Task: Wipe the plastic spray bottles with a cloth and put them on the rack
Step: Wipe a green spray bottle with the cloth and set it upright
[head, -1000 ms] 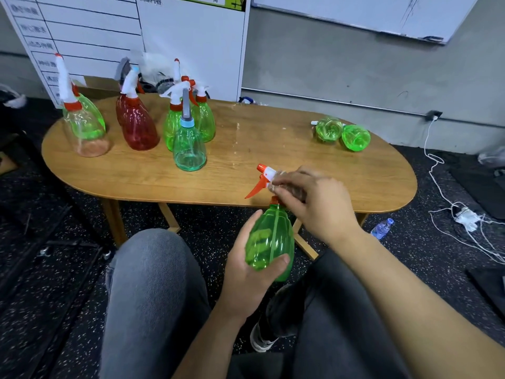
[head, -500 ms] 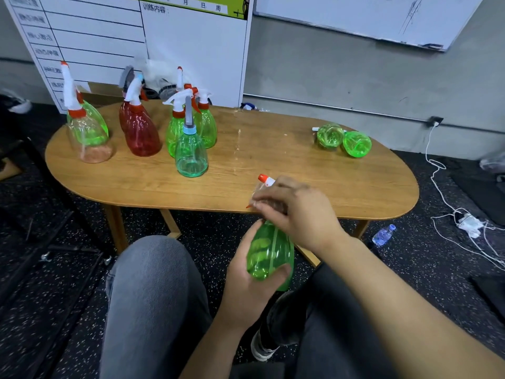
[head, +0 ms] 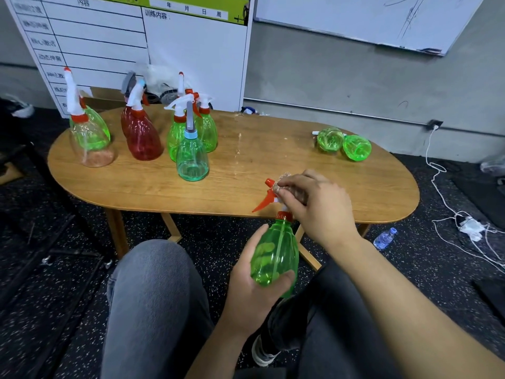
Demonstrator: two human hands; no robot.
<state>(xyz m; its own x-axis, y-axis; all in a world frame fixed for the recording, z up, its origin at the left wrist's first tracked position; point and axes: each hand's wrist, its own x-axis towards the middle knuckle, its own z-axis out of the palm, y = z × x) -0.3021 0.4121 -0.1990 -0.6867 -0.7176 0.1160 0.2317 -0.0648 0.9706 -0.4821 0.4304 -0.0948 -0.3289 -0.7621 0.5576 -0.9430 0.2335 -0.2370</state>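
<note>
Fingers point(head: 289, 184) grip sprayer head | green bottle point(head: 274, 258) upright | nozzle points left

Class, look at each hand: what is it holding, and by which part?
The left hand grips the green spray bottle round its body. The right hand presses a small wad, apparently cloth, on its spray head.

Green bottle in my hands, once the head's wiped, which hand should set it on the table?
Probably left: the left hand already grips the green bottle by its body, while the right hand is occupied at the spray head.
</note>
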